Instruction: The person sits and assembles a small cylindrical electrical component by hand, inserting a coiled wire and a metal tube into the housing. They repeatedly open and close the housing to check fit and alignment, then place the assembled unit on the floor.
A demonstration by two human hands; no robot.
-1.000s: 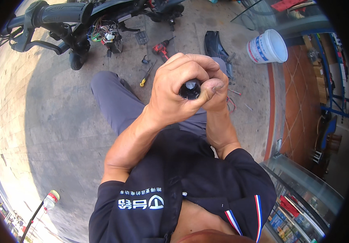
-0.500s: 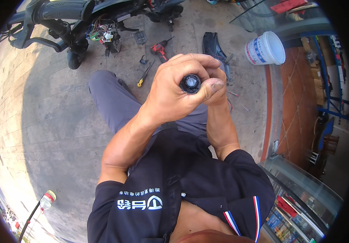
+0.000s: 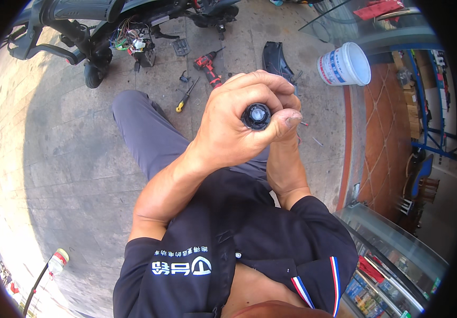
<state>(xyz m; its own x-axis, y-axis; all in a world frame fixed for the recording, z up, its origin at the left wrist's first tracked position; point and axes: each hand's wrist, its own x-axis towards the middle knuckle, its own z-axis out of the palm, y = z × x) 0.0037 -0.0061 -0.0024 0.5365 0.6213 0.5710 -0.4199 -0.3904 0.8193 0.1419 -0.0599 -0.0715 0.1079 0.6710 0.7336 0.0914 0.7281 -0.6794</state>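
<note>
Black tube [image 3: 256, 116], end-on in the left hand [image 3: 227, 124]

Held up in front of the dark shirt [image 3: 249, 199], over the grey trousers [image 3: 149, 130], with its open end toward the head and a pale core visible inside the ribbed rim. Grip of the left hand wrapped snugly round the tube, with fingers curled over the far side and thumb bent along the near side. Just behind, to the right: the right hand [image 3: 290, 102], mostly hidden by the left; cannot tell whether closed on the tube too or loose.

Out on the paving [image 3: 74, 153], beyond the hands: a red-and-black drill [image 3: 206, 67], near a yellow-handled screwdriver [image 3: 184, 98]. Farther right, a curved black panel [image 3: 276, 59], then a white bucket [image 3: 340, 66]. At upper left, a black two-wheeler [image 3: 96, 37] with a bundle of bare coloured wires [image 3: 126, 40]. At lower right, a glass display case [image 3: 385, 228].
</note>
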